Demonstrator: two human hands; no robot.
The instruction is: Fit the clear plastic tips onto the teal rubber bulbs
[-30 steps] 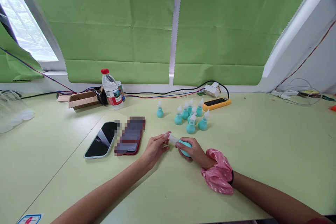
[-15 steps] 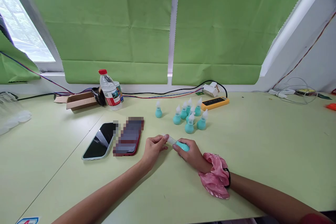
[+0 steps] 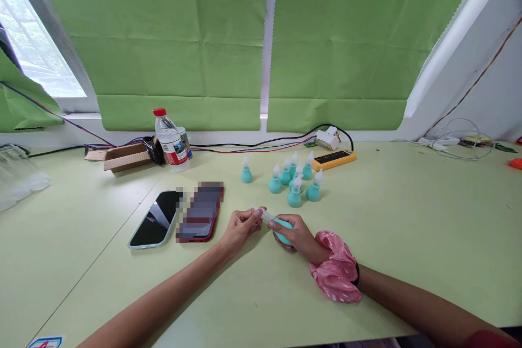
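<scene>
My right hand (image 3: pixel 297 235) grips a small teal rubber bulb (image 3: pixel 283 225) lying on its side just above the pale green table (image 3: pixel 408 228). My left hand (image 3: pixel 241 224) pinches the bulb's clear nozzle tip (image 3: pixel 265 215) between thumb and fingers. A pink scrunchie (image 3: pixel 336 274) sits on my right wrist. Behind my hands stand several more teal bulbs with clear tips (image 3: pixel 294 180), and one stands apart to the left (image 3: pixel 246 171).
Two phones (image 3: pixel 157 218) (image 3: pixel 199 212) lie left of my hands. A water bottle (image 3: pixel 170 141), a cardboard box (image 3: pixel 126 156), cables and a yellow power strip (image 3: pixel 333 159) line the back edge. Clear plastic (image 3: pixel 18 176) lies far left, wires (image 3: pixel 460 144) far right.
Both hands stayed together on the same bulb. My fingers shifted slightly on the nozzle, and the view moved a little.
</scene>
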